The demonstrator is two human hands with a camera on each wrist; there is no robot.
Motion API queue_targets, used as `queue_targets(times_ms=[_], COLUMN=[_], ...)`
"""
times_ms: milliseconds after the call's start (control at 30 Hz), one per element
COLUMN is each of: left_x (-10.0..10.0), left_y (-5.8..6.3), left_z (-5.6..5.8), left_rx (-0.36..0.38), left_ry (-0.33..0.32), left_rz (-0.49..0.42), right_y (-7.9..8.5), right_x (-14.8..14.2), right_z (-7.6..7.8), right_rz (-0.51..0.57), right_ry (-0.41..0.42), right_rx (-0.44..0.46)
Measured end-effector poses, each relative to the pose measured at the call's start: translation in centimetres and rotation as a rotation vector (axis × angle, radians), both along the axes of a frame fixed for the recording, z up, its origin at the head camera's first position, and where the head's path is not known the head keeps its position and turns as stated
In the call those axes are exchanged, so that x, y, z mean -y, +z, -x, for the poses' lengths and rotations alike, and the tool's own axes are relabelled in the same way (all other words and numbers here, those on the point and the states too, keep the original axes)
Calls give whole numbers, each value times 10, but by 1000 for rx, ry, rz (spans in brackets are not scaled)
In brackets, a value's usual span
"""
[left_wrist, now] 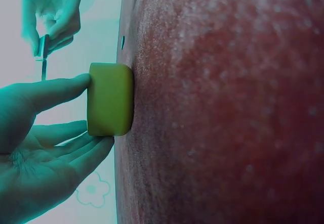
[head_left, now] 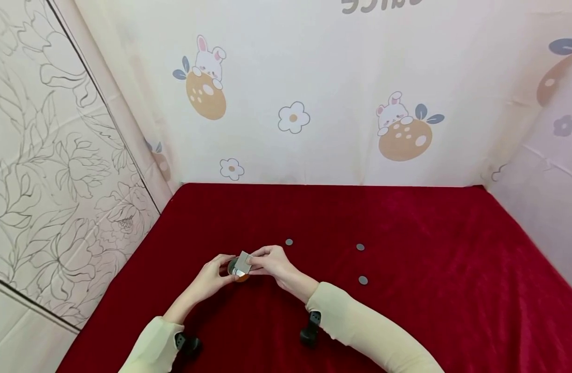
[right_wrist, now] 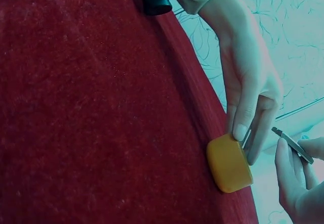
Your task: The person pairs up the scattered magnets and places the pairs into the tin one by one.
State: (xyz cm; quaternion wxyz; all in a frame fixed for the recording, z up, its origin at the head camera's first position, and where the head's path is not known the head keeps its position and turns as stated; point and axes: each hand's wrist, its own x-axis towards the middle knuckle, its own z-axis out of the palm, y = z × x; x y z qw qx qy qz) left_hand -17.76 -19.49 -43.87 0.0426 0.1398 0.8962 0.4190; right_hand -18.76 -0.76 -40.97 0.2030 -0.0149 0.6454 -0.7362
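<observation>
A small orange cup (head_left: 242, 278) with a shiny inside stands on the red cloth, in front of the person. It looks yellow-green in the left wrist view (left_wrist: 109, 100) and amber in the right wrist view (right_wrist: 229, 164). The left hand (head_left: 210, 278) grips its sides between thumb and fingers. Thumb and fingers of the right hand (head_left: 277, 264) pinch a thin grey rectangular plate (head_left: 243, 262), held tilted just above the cup's mouth. Edge-on, the plate (right_wrist: 294, 146) shows a small dark notched end and stands apart from the cup.
Flat grey discs lie on the red cloth (head_left: 425, 233): one disc (head_left: 289, 242) beyond the right hand, two more discs (head_left: 360, 247) farther right. A patterned curtain (head_left: 295, 67) rises behind the cloth, and a floral panel (head_left: 67, 155) borders the left. Each wrist wears a black camera.
</observation>
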Motion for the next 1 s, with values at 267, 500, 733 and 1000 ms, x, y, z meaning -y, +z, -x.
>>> queue_targets(times_ms=[267, 500, 733, 1000], left_x=[1, 2, 2, 2], left_y=[0, -1, 2, 0], left_z=[2, 4, 5, 4], left_rx=[19, 37, 42, 43], left_ry=[-2, -2, 2, 15], left_rz=[-22, -52, -78, -77], right_y=[-6, -1, -13, -17], right_x=[7, 13, 22, 26], right_z=[3, 0, 7, 7], right_rz=[-25, -74, -133, -215], right_ry=[-26, -50, -68, -67], right_rx=[-28, -53, -116, -226])
